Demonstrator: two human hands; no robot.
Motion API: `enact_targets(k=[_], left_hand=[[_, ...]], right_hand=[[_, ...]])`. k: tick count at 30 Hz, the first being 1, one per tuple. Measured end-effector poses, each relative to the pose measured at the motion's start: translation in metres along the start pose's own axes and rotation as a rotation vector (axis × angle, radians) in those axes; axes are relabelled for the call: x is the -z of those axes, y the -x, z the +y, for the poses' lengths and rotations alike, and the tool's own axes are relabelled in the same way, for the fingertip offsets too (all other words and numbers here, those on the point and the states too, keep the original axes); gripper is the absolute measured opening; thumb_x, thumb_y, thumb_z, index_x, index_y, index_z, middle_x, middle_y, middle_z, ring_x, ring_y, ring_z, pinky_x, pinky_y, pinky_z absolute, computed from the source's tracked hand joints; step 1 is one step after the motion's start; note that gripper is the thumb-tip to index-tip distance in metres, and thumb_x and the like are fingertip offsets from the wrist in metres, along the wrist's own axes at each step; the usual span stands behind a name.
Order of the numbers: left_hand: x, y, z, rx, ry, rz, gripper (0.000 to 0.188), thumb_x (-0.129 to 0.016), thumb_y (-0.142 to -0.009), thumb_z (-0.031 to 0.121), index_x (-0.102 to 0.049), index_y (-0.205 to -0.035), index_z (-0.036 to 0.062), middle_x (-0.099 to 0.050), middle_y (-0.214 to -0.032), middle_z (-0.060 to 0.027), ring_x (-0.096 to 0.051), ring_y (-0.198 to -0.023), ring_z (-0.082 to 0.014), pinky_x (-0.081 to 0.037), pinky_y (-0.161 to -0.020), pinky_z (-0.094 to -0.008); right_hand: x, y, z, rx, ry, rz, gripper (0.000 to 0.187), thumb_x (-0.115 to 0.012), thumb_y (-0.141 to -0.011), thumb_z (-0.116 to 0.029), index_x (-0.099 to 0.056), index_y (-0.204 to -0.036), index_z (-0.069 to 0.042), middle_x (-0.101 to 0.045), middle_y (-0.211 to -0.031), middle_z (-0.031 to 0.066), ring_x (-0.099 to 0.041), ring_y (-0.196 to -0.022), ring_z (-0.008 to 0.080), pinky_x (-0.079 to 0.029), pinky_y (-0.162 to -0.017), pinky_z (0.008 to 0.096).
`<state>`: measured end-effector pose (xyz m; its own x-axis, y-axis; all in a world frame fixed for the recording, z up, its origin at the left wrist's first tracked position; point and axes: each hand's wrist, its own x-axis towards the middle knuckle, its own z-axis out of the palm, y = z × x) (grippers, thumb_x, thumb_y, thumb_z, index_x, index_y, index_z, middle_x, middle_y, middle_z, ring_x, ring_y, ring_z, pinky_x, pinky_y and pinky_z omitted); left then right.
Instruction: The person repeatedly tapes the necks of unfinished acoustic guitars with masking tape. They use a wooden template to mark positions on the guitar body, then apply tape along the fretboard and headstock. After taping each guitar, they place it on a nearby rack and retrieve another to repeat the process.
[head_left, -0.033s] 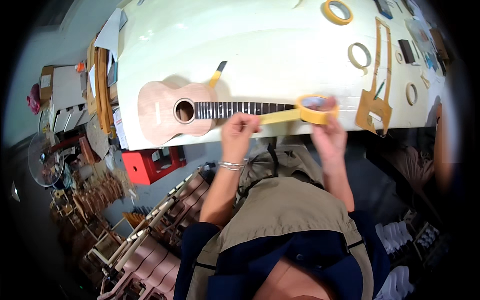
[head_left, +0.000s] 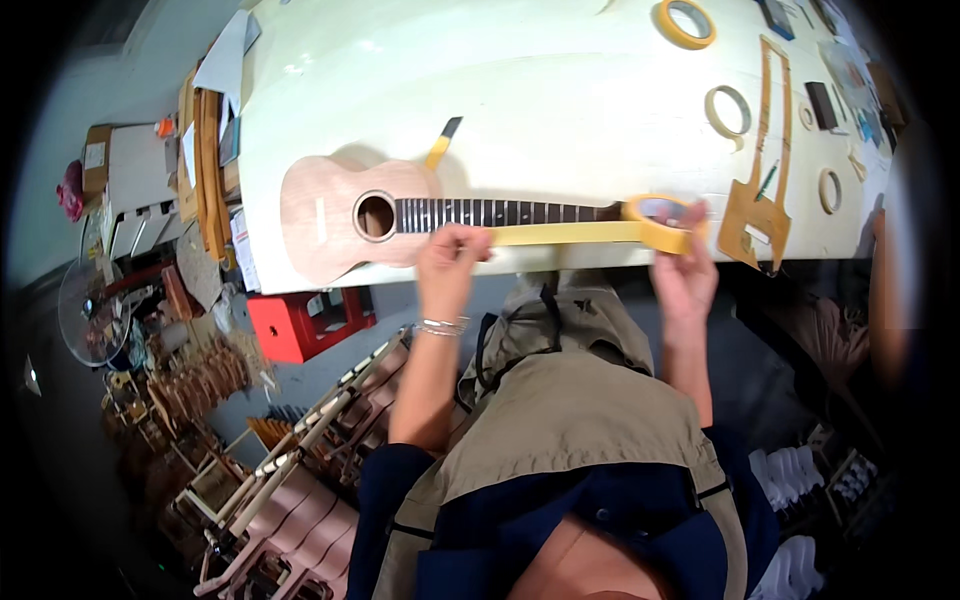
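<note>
A pale wooden ukulele (head_left: 330, 215) lies face up on the white table, its dark fretboard (head_left: 490, 212) pointing right. My left hand (head_left: 450, 260) is closed in a pinch on the free end of a yellow tape strip (head_left: 565, 234), level with the lower part of the neck. From there the strip stretches taut to the yellow tape roll (head_left: 665, 238), which my right hand (head_left: 685, 270) grips near the ukulele's head end. The roll and fingers hide most of the headstock. Above the body lies a knife-like tool (head_left: 443, 142) with a dark blade and yellow handle.
Tape rolls (head_left: 686, 22) (head_left: 728, 110) lie at the table's far right, beside a flat wooden template (head_left: 755, 215) with a green pen on it. A red stool (head_left: 300, 325) stands below the table edge. Racks of ukulele bodies (head_left: 310, 515) are at lower left. Another person's arm (head_left: 885, 290) shows at the right.
My hands have moved apart, the left one leftward and the right one rightward with the roll. The strip of tape between them has grown longer.
</note>
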<state>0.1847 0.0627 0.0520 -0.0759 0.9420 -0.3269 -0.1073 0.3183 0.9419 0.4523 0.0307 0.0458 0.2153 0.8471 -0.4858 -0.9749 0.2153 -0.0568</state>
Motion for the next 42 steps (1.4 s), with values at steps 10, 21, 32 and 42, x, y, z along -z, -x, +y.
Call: enact_targets(k=[10,21,32,42], left_hand=[[0.106,-0.056,-0.004,-0.083,-0.545,0.224,0.012,-0.067,-0.082,0.007,-0.067,-0.091,-0.0002,-0.059,-0.070,0.0021,-0.047,-0.061,-0.0045,-0.041,-0.058,-0.0193],[0.098,-0.062,0.010,-0.026,-0.492,0.247,0.069,-0.072,-0.076,0.007,-0.037,-0.135,-0.0024,-0.062,-0.070,-0.0017,-0.053,-0.061,-0.0046,-0.045,-0.060,-0.0191],[0.099,-0.047,-0.016,-0.589,-1.252,0.214,0.067,-0.067,-0.078,0.017,-0.038,-0.138,0.0061,-0.055,-0.118,-0.0102,-0.048,-0.112,-0.0281,-0.029,-0.098,-0.0484],[0.012,-0.013,-0.030,-0.416,-1.519,-0.224,0.082,-0.062,-0.079,0.042,-0.024,-0.145,0.0134,-0.019,-0.153,-0.0037,-0.009,-0.142,-0.0287,0.009,-0.095,-0.0741]], right_hand=[[0.026,-0.020,0.007,0.992,2.078,-0.294,0.033,-0.067,-0.081,-0.006,-0.057,-0.111,0.004,-0.064,-0.109,0.0107,-0.054,-0.116,0.0244,-0.029,-0.106,0.0397],[0.030,-0.025,0.007,0.658,2.021,0.006,0.092,-0.065,-0.085,-0.013,0.004,-0.142,0.005,-0.069,-0.099,0.0086,-0.059,-0.104,0.0156,-0.034,-0.103,0.0315],[0.032,-0.027,0.005,0.613,1.910,0.033,0.093,-0.069,-0.082,-0.015,-0.002,-0.142,0.008,-0.069,-0.093,0.0045,-0.057,-0.101,0.0131,-0.035,-0.098,0.0278],[0.043,-0.032,0.013,0.821,2.066,0.024,0.091,-0.068,-0.081,-0.015,-0.004,-0.143,0.005,-0.066,-0.093,0.0069,-0.059,-0.093,0.0189,-0.040,-0.093,0.0320]])
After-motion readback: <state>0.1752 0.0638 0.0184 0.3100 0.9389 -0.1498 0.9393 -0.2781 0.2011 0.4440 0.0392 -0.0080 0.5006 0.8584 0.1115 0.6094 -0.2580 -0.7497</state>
